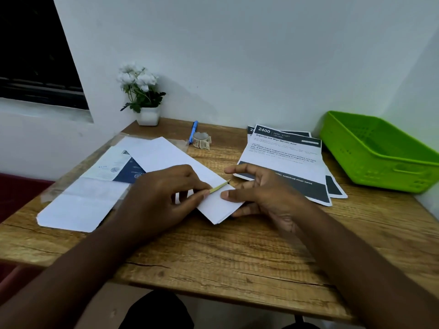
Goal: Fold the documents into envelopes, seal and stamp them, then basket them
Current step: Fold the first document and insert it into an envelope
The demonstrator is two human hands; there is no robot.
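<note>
A white envelope (180, 162) lies slantwise in the middle of the wooden table (237, 252). My left hand (164, 193) pinches a small yellowish stamp (219, 187) at the envelope's near end. My right hand (263, 195) holds that end, thumb on top and fingers beneath. Printed documents (282, 157) with dark bands lie fanned to the right. A roll of stamps (201, 140) sits at the back. The green basket (380, 150) stands empty at the far right.
More white envelopes (78, 205) and a blue-and-white leaflet (118, 168) lie in a clear sleeve at the left. A blue pen (193, 131) rests beside the stamp roll. A white pot of white flowers (142, 96) stands at the back by the wall.
</note>
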